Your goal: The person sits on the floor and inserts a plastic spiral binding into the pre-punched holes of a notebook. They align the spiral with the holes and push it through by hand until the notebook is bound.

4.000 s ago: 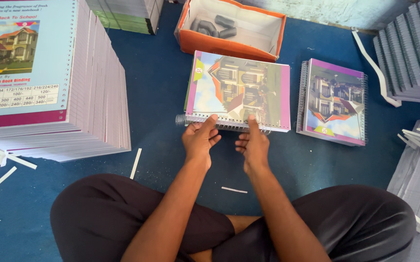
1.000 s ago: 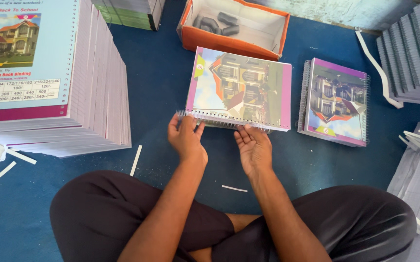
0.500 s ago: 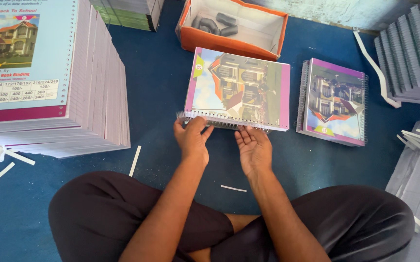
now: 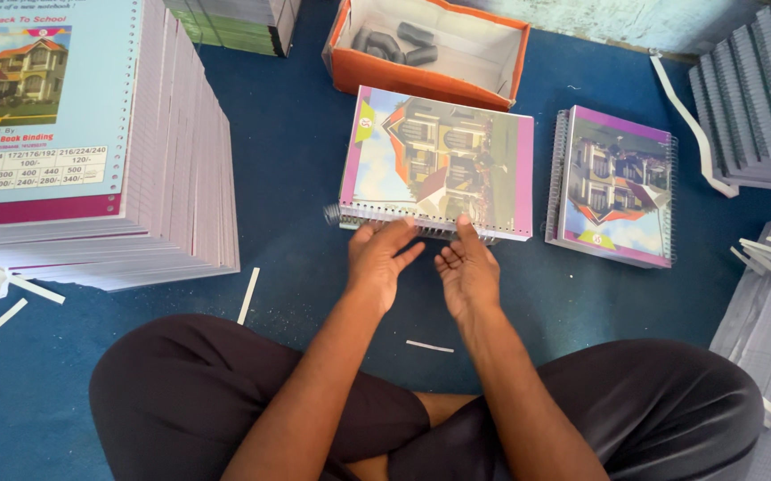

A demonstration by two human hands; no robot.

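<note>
Centre frame, my left hand (image 4: 378,258) and right hand (image 4: 467,267), fingers loose, gripping nothing, just touch the colourful house-cover notebook's (image 4: 439,160) metal spiral wire (image 4: 377,216); best rolled evenly, square.

Notebook (image 4: 439,160) lies between tall stack (image 4: 92,142) and bound notebooks (image 4: 615,185).

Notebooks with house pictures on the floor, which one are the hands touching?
The middle notebook, just below the orange box. Left hand and right hand meet its spiral edge; the purple-bordered notebook lies apart, untouched.
</note>
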